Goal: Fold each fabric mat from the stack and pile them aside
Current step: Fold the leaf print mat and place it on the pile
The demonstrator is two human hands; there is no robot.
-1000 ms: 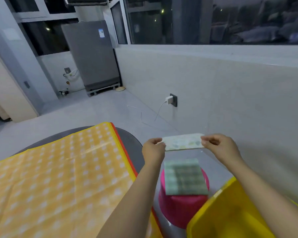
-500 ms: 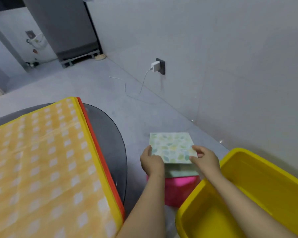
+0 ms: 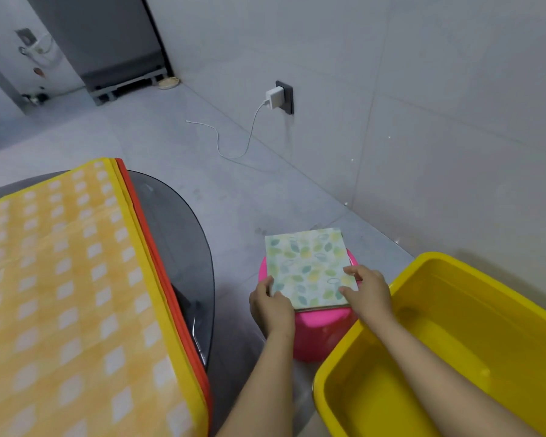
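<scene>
We are setting the folded leaf-print mat [image 3: 309, 269] on the pink stool [image 3: 320, 331], between the yellow tub [image 3: 517, 298] nearer right and the yellow checked mat [image 3: 60, 279] left. Our left hand [image 3: 270, 305] is pinching its near-left edge; our right hand [image 3: 368, 291] is pressing its near-right corner, fingers spread. Its far edge is overhanging the stool, so we are risking it sliding off.

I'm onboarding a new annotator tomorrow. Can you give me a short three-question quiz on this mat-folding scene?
1. True or false: the folded leaf-print mat lies in the yellow tub.
2. Which hand has fingers resting on top of the mat? A) left hand B) right hand
3. Fill in: the mat sits over a ____ stool.

Key: 1 false, it is on the stool beside the tub. 2 B; the left hand holds the mat's near left edge. 3 pink.
</scene>
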